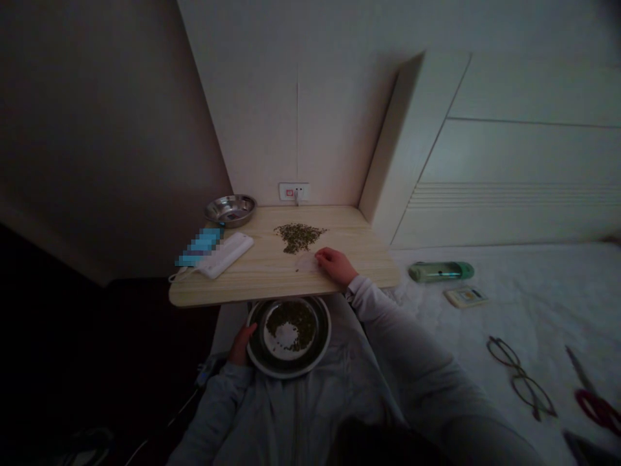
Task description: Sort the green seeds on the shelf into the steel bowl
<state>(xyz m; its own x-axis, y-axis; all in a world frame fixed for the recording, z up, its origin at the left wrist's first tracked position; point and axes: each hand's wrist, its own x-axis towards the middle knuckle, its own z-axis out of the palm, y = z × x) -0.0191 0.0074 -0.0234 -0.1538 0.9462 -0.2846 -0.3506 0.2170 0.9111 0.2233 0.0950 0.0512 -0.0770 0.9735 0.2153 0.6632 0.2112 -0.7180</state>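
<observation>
My right hand [336, 265] rests over the front of a small wooden table, its fingers pinched on a thin, pale, see-through piece [305, 262] that looks like plastic. Just beyond it a pile of small green-brown beans or seeds [299, 235] is spread on the wood. My left hand [240, 344] grips the left rim of a round metal bowl [289, 374] on my lap, thumb over the edge. Inside the bowl, more of the same green grains [305, 323] lie in a ring around a bright bare patch.
On the wooden table [272, 285] stand an empty steel bowl [230, 210], a white power strip [226, 254] and a blurred-out blue screen [200, 247]. A wall socket [294, 191] is behind. The bed at right bears a green bottle [440, 271], a phone-like object [466, 297], glasses [521, 377] and scissors [594, 404].
</observation>
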